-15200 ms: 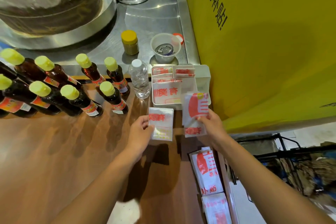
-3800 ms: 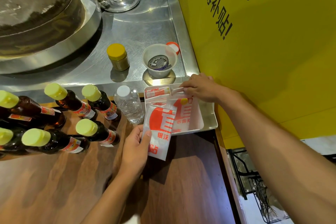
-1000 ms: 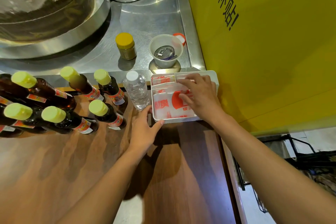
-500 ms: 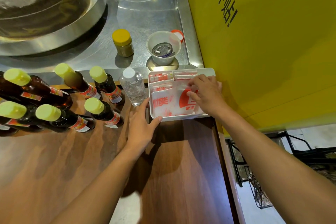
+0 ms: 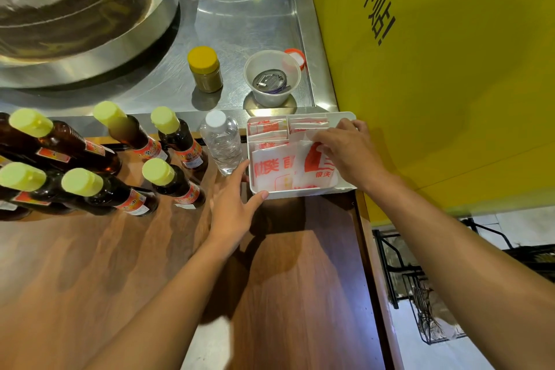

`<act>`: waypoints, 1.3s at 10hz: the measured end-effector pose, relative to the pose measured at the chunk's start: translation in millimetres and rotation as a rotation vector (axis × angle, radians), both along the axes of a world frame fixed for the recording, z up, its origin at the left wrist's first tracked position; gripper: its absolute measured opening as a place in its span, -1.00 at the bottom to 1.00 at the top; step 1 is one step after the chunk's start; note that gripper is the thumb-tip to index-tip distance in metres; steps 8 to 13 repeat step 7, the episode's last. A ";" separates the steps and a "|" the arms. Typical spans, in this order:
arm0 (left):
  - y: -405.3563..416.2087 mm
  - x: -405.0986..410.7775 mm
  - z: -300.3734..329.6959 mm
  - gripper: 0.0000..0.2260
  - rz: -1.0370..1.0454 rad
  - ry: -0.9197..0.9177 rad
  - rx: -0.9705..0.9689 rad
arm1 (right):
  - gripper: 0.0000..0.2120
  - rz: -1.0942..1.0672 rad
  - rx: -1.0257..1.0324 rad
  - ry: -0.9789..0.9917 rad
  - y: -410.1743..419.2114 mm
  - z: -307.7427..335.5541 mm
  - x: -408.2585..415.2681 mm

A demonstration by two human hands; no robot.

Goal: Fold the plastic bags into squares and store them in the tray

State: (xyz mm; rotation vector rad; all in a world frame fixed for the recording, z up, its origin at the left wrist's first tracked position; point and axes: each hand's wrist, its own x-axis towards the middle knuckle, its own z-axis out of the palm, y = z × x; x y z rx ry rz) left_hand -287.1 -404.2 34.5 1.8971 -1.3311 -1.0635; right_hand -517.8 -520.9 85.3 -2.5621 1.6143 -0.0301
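A white compartment tray [image 5: 300, 192] sits at the wooden counter's far right, against the yellow wall. Several folded white-and-red plastic bags lie in it: small ones in the back compartments [image 5: 267, 127], one at the front left [image 5: 270, 168], and another beside it at the front right [image 5: 316, 173]. My right hand [image 5: 350, 150] reaches into the tray, its bent fingers and thumb pinching the upper edge of the front-right bag. My left hand [image 5: 234, 204] rests flat against the tray's front-left corner, thumb on the rim, fingers straight along its left side.
A clear water bottle [image 5: 222, 144] stands just left of the tray. Several dark sauce bottles with yellow-green caps [image 5: 168, 177] crowd the left. Behind are a yellow-lidded jar [image 5: 205, 69], a plastic cup [image 5: 271, 78] and a large steel pot [image 5: 75, 9]. The yellow wall [image 5: 435, 84] bounds the right.
My right hand has slid from the middle of the front-right bag to its upper edge, uncovering the red print. My left hand stays at the tray's corner.
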 end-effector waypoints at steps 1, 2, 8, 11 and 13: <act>0.1 -2.1 3.0 -0.35 -0.003 -0.019 0.005 | -0.75 -0.056 0.069 -0.088 3.6 -5.8 1.6; -1.6 -1.2 1.4 -0.35 -0.025 -0.016 0.014 | -0.72 -0.153 0.108 -0.170 7.4 -9.9 -0.1; 60.3 8.0 50.6 -0.54 -0.144 -0.429 -0.038 | -0.24 -0.556 0.072 -0.388 137.4 3.1 18.2; 60.3 8.0 50.6 -0.54 -0.144 -0.429 -0.038 | -0.24 -0.556 0.072 -0.388 137.4 3.1 18.2; 60.3 8.0 50.6 -0.54 -0.144 -0.429 -0.038 | -0.24 -0.556 0.072 -0.388 137.4 3.1 18.2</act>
